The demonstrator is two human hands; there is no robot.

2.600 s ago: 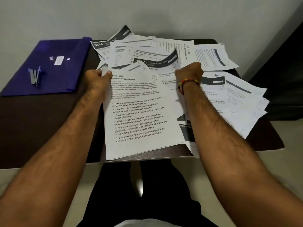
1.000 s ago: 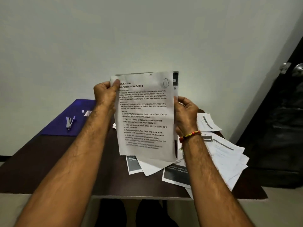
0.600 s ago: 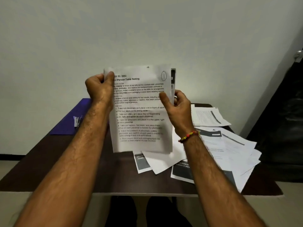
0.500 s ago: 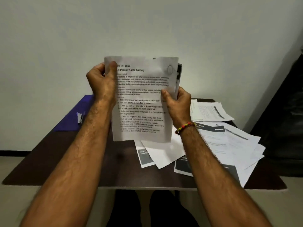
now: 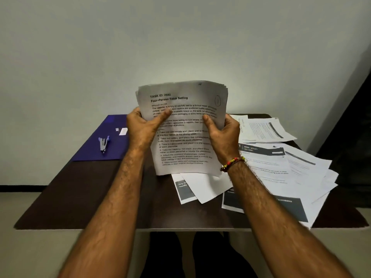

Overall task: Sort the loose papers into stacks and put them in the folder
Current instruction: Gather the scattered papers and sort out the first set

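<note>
Behind the dark table (image 5: 84,199) rises a plain pale wall, and over the tabletop I hold a stack of papers (image 5: 184,127) upright, my left hand (image 5: 143,129) and right hand (image 5: 222,135) each gripping a side edge (thumbs across the printed front sheet). Loose papers (image 5: 281,173) lie scattered at my right, while the blue folder (image 5: 100,141) sits at the far left with a stapler (image 5: 103,144) on it.

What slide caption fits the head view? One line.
Both hands, left and right, hold a sheaf of papers above the table.

stapler (image 5: 103,144) on folder (image 5: 112,149), table (image 5: 84,197) left | loose papers (image 5: 285,173) right
</note>
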